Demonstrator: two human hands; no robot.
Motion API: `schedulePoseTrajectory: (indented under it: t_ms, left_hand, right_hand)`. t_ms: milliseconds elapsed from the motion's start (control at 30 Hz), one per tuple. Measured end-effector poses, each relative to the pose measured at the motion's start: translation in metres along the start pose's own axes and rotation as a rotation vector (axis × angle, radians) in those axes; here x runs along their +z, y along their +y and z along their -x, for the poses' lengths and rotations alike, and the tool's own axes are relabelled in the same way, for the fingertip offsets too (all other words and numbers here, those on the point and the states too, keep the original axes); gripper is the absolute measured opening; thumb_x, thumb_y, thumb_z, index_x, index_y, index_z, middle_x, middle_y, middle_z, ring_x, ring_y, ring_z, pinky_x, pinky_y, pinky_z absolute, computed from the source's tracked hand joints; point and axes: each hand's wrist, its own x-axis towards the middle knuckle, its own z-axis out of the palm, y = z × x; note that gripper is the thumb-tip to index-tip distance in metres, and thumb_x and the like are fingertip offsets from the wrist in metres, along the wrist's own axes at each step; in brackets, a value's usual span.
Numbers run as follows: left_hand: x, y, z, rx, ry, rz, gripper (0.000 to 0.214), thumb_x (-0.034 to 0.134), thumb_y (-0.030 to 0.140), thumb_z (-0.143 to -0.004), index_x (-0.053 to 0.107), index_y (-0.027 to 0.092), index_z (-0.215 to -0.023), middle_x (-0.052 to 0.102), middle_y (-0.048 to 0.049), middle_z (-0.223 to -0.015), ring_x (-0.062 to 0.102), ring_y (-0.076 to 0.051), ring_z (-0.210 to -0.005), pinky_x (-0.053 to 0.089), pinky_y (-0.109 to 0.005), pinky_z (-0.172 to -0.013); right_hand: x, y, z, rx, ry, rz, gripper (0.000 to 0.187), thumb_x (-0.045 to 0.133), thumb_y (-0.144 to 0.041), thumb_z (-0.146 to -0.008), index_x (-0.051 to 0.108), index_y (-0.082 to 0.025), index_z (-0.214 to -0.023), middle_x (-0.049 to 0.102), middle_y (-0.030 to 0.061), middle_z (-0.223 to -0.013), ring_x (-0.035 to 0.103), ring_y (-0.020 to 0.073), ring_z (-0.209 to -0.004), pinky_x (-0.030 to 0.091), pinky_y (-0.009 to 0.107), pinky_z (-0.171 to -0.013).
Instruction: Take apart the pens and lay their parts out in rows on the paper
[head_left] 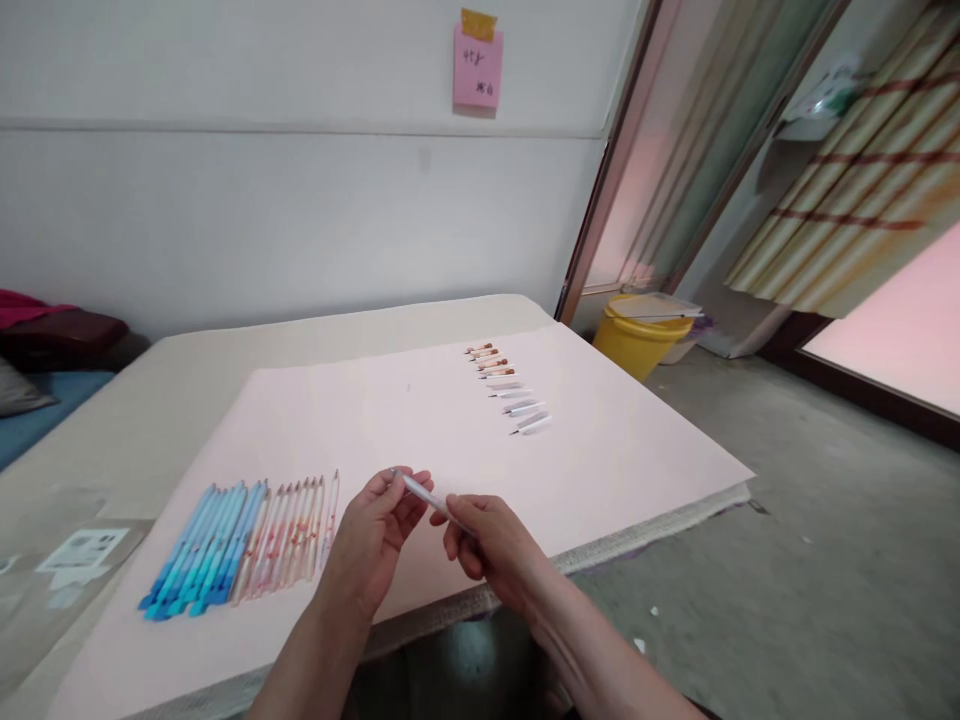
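Note:
A slim whitish pen (424, 493) is held between both hands above the front of the pink-covered table (360, 420). My left hand (384, 515) pinches its upper left end, and my right hand (487, 535) is closed around its lower right end. Left of my hands lies a row of pens: several blue ones (206, 550) beside several pale ones with pink and orange patterns (289, 530). Farther back on the right, several short pen parts with dark tips form a column. Brown-ended parts (491, 360) are at its far end and white parts (531, 424) nearer.
A yellow bin (641, 335) stands on the floor beyond the table's right corner. Cardboard with a label (82, 550) lies at the left. A pink note (478, 70) is taped to the wall. Blue and dark red items (60, 335) sit at the far left.

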Motion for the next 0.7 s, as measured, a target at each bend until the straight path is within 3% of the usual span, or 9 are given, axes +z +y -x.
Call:
schedulePoseTrajectory:
  t_ms: [67,167,267,367,600,700]
  left_hand:
    - [0.0010,-0.0015,0.0003,0.002,-0.001,0.005,0.011,0.063,0.025,-0.075,0.058,0.016,-0.080,0.067,-0.0089,-0.089,0.062,-0.019,-0.090,0.047,-0.034,-0.084]
    - [0.0013,-0.0028,-0.0002,-0.001,0.007,0.008,0.014,0.064,0.027,-0.074,0.056,0.016,-0.075,0.066,-0.0064,-0.082,0.063,-0.016,-0.081,0.049,-0.033,-0.081]
    - [0.0013,-0.0013,-0.0012,-0.046,-0.011,0.040,0.015,0.063,0.026,-0.075,0.060,0.016,-0.085,0.067,-0.0089,-0.093,0.063,-0.018,-0.089,0.049,-0.033,-0.083]
    - [0.0024,0.0011,-0.0013,-0.082,-0.031,0.071,0.021,0.062,0.020,-0.075,0.062,0.015,-0.096,0.065,-0.0119,-0.103,0.060,-0.020,-0.098,0.048,-0.034,-0.086]
    - [0.0048,-0.0031,0.0026,0.003,0.109,0.035,0.012,0.069,0.021,-0.069,0.060,0.014,-0.074,0.062,-0.0029,-0.077,0.060,-0.011,-0.075,0.050,-0.023,-0.071]
    - [0.0034,-0.0048,0.0019,0.028,0.120,0.033,0.013,0.069,0.022,-0.069,0.059,0.015,-0.073,0.059,-0.0009,-0.074,0.058,-0.009,-0.070,0.049,-0.021,-0.067]
  right_hand:
    - [0.0017,-0.0014,0.0011,-0.028,0.048,0.075,0.028,0.048,-0.039,-0.081,0.058,-0.015,-0.074,0.049,-0.0030,-0.049,0.030,0.0056,-0.034,0.018,0.022,-0.037]
    - [0.0052,-0.0039,0.0040,-0.225,0.195,0.315,0.020,0.053,-0.030,-0.079,0.057,-0.016,-0.065,0.050,-0.0029,-0.051,0.040,0.0074,-0.045,0.028,0.021,-0.044]
    - [0.0061,-0.0041,0.0064,-0.349,0.259,0.451,0.018,0.051,-0.029,-0.081,0.059,-0.018,-0.069,0.052,-0.0028,-0.055,0.046,0.0094,-0.055,0.033,0.021,-0.053]
    - [0.0044,-0.0022,0.0066,-0.367,0.266,0.464,0.018,0.051,-0.029,-0.082,0.058,-0.018,-0.070,0.052,-0.0028,-0.057,0.046,0.0101,-0.056,0.034,0.022,-0.055]
    - [0.0063,-0.0024,0.0071,-0.399,0.278,0.516,0.018,0.053,-0.031,-0.080,0.060,-0.018,-0.071,0.049,-0.0031,-0.057,0.043,0.0100,-0.056,0.032,0.022,-0.053]
    - [0.0061,-0.0034,0.0065,-0.299,0.229,0.364,0.024,0.054,-0.039,-0.079,0.059,-0.017,-0.072,0.051,-0.0026,-0.057,0.042,0.0086,-0.048,0.031,0.022,-0.046]
